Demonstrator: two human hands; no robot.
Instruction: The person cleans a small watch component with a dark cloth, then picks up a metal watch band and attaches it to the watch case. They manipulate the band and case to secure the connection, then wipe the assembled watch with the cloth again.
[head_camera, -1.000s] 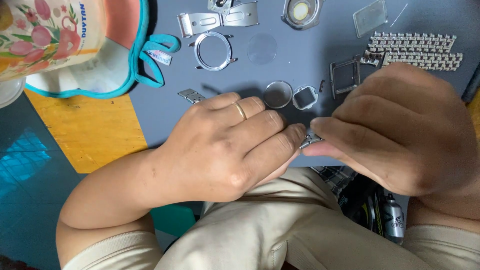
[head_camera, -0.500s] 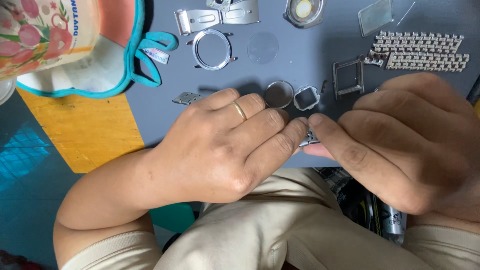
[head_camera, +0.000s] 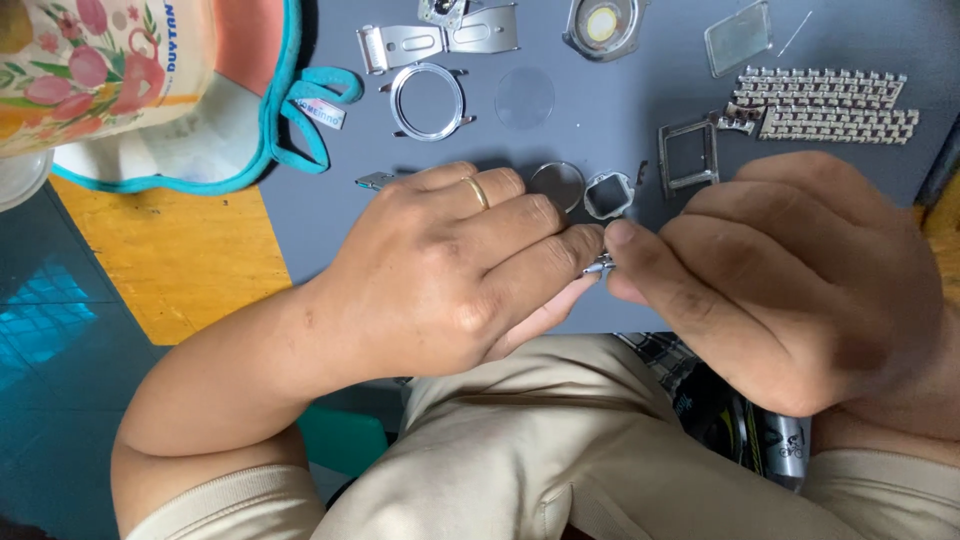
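- Left hand: back up, ring on one finger, fingers curled and pressed together at the tips, pinching a small metal part from the left.
- Right hand: back up, fingers bent, thumb and forefinger closed on the same small metal part from the right; the two hands meet at it.
- Small metal part: silver, tiny, mostly hidden between the fingertips; held just above the near edge of the grey mat, over the person's lap; its exact shape cannot be told.
- Grey mat on the bench: carries loose watch pieces.
- Round bezel ring and cushion-shaped frame: side by side, just beyond the fingertips.
- Rectangular case frame: near the right hand's knuckles.
- Two link bracelet strips: far right, lying parallel.
- Round watch case and clear round crystal: centre of the mat.
- Folding clasp: top edge.
- Floral cup: far left, off the mat.
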